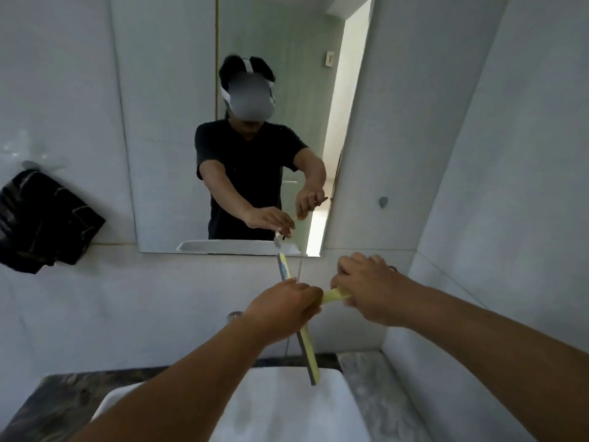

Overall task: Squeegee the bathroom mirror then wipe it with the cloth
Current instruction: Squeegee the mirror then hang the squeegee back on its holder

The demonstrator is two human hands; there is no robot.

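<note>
Nearest the camera, a white basin [287, 406] sits in a dark marbled counter [63, 393]. Above it both forearms reach forward. The left hand [280, 309] is curled round the middle of the squeegee [307, 355], whose long blade runs steeply from just under the mirror's lower edge down to the basin rim. The right hand [369, 291] closes its fingers on the yellow handle [334, 296], which juts sideways between the two hands. The tool hangs in the air, clear of the glass. Beyond, the mirror [165, 122] stands on the tiled wall; a dark cloth [41, 221] hangs on the wall to its left, apparently the one for the wiping step. The step in hand appears to be settling the grip before a stroke. To do it well, the person should seat the handle firmly in one hand, turn the blade level, press its full edge flat against the glass at the top, and draw down in overlapping passes.
</note>
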